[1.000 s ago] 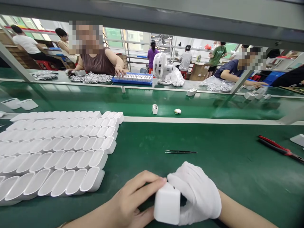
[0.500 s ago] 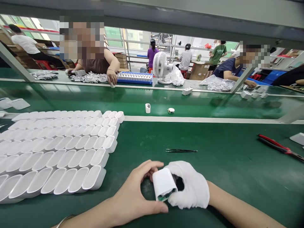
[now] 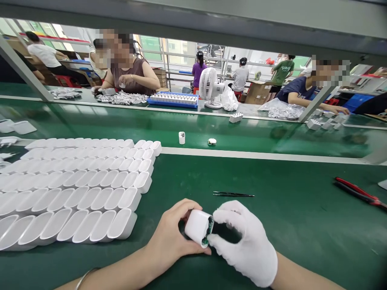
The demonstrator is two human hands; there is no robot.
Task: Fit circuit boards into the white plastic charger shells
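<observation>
The bare left hand [image 3: 175, 231] is clamped on a white housing [image 3: 197, 226], fingers over its top and thumb beneath, above the green desk [image 3: 287, 209]; the housing lies tilted, its open end toward the right hand [image 3: 248, 241], with a green circuit board [image 3: 208, 230] showing inside. The right hand, in a white glove, is partly open, a gap between thumb and fingers, their tips at the rim of the housing; whether they press on the board I cannot tell. Just beyond lie black tweezers [image 3: 234, 194], with red-handled pliers [image 3: 359, 192] well to the right and rows of white shells [image 3: 123, 223] on the left. Farther off, a small white case [image 3: 182, 137] stands upright near a small white part [image 3: 212, 141]
</observation>
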